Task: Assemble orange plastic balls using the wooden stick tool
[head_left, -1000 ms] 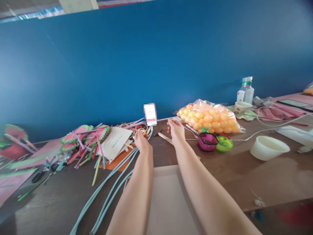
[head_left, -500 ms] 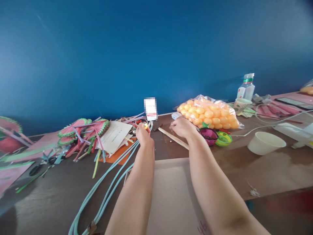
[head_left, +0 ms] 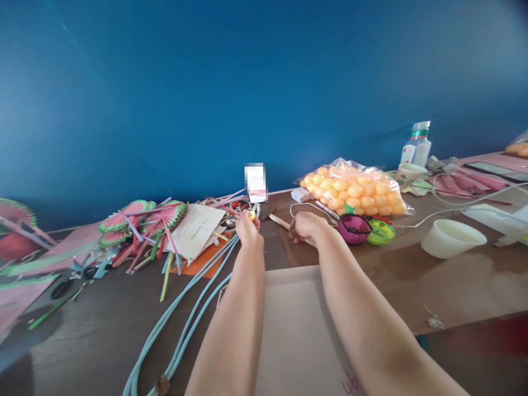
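Observation:
My left hand (head_left: 248, 228) is closed around a small round yellow thing (head_left: 251, 214), which shows at the fingertips. Blue cords (head_left: 181, 305) run along the table beside that forearm. Over the table, with its fingers curled together, is my right hand (head_left: 307, 226); whatever may be in it is hidden. Next to it lies a pale wooden stick (head_left: 279, 221), partly covered by the hand. A purple basket-like cup (head_left: 355, 230) and a bright green one (head_left: 380, 233) stand just right of my right wrist. Below my forearms lies a cardboard sheet or box (head_left: 297, 319).
Behind the cups rests a clear bag of orange-yellow balls (head_left: 350, 190). A white cup (head_left: 452, 239) and a bottle (head_left: 417, 146) stand right. Pink-and-green paper fans (head_left: 132, 217), papers (head_left: 196, 228) and scissors (head_left: 61, 288) lie left. A blue wall (head_left: 264, 82) rises behind.
My right hand has drawn slightly toward me and its fingers have curled more, uncovering a small white box and a white cable behind it. My left hand keeps the yellow thing.

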